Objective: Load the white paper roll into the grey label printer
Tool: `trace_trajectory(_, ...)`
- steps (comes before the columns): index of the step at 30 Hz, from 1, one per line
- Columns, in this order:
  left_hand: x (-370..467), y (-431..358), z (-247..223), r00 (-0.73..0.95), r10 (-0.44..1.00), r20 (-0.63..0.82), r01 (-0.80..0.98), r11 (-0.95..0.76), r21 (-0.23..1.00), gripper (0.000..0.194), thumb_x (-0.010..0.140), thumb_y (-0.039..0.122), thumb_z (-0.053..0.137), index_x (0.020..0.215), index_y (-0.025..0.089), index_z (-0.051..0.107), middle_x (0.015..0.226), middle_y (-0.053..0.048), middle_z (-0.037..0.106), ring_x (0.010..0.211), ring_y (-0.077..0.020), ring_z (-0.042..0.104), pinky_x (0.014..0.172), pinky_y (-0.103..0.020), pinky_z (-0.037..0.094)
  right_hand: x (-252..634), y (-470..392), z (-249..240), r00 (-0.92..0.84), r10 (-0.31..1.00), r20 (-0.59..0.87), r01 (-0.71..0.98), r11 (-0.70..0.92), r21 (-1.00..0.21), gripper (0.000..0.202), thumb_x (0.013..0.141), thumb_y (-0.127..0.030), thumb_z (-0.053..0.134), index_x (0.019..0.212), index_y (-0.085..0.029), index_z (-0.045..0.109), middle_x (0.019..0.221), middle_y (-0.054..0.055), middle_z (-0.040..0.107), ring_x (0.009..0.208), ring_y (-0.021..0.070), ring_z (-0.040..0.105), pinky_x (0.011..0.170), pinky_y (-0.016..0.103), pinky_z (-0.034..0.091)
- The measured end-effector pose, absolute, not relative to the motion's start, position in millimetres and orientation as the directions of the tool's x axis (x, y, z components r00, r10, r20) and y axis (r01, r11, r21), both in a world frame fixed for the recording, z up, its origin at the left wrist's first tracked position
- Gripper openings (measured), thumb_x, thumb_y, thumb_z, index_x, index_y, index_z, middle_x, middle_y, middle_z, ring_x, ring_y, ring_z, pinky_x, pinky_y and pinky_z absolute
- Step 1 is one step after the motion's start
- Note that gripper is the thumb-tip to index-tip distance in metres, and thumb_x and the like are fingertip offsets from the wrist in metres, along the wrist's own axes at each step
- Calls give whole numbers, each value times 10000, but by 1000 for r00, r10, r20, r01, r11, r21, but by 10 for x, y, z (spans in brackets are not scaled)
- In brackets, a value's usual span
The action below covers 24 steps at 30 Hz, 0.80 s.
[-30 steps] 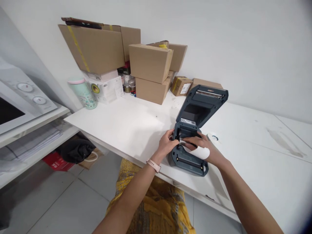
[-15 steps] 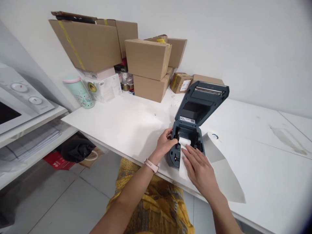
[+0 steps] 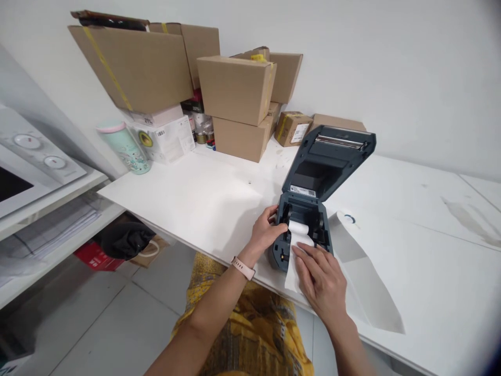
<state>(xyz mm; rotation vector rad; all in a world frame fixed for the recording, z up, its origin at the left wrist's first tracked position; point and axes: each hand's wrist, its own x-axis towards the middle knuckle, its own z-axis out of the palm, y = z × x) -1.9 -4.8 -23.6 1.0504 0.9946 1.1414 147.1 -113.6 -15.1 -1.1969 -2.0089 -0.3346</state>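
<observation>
Table front edge: runs diagonally below the label printer [image 3: 325,222]; printer sits close to it, left forearm crosses it.
Room left: white table [image 3: 195,203] stretches from printer to the tumbler [image 3: 127,149] and white carton [image 3: 166,141] at far left.
Room right: table continues past a loose backing strip [image 3: 366,284] and a white roll [image 3: 347,219] lying just beside the printer; strip curves toward front edge.
Behind: small taped box [image 3: 293,129] and low flat box [image 3: 338,123] near raised lid [image 3: 331,162]; stacked cartons [image 3: 237,91] farther left, against wall.
Lid: up, tilted back, label sticker near hinge.
Printer: on table, bay open; task thing, between the hands.
Paper roll: small white paper roll [image 3: 298,227] inside bay, just right of left thumb tip.
Paper strip: paper strip [image 3: 293,261] comes down from roll over printer's near end, low end near table edge.
Left hand: left hand [image 3: 265,231] at printer's left side; thumb over rim, apart from fingers on outer side; squeeze, cannot tell.
Right hand: right hand [image 3: 323,277], palm down, fingers close together, tips on paper strip just below roll; pinch or press, cannot tell.
Wristband: pale pink wristband [image 3: 243,268], left wrist.
</observation>
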Motion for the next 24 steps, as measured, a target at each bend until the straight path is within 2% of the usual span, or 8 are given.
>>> trace_trajectory(11,-1,-30,-244,141,987,-72,-233,103,967,641,654,158,726,1282,159,597,1343,-134,664,1161,-261,646,992,-376,515,1499,-1150,-173,-217,647,731,825,521,-217,260,921,-98,651,1147,-207,717,1107,79,786,970,222,719,837,384,539)
trace_trajectory(16,-7,-51,-238,146,986,-86,-238,119,964,646,649,171,761,1276,174,608,1349,-131,661,1166,-269,645,993,-391,519,1488,-1164,-197,-194,648,736,809,530,-253,284,922,-91,636,1161,-219,722,1125,83,789,993,227,739,861,388,549)
trace_trajectory(24,-21,-28,-207,167,981,-99,-254,139,957,674,652,211,819,1288,175,599,1374,-142,646,1211,-294,628,1024,-418,513,1497,-1188,-206,-191,637,747,817,525,-239,273,909,-71,650,1138,-200,723,1133,87,790,1003,227,741,826,368,527)
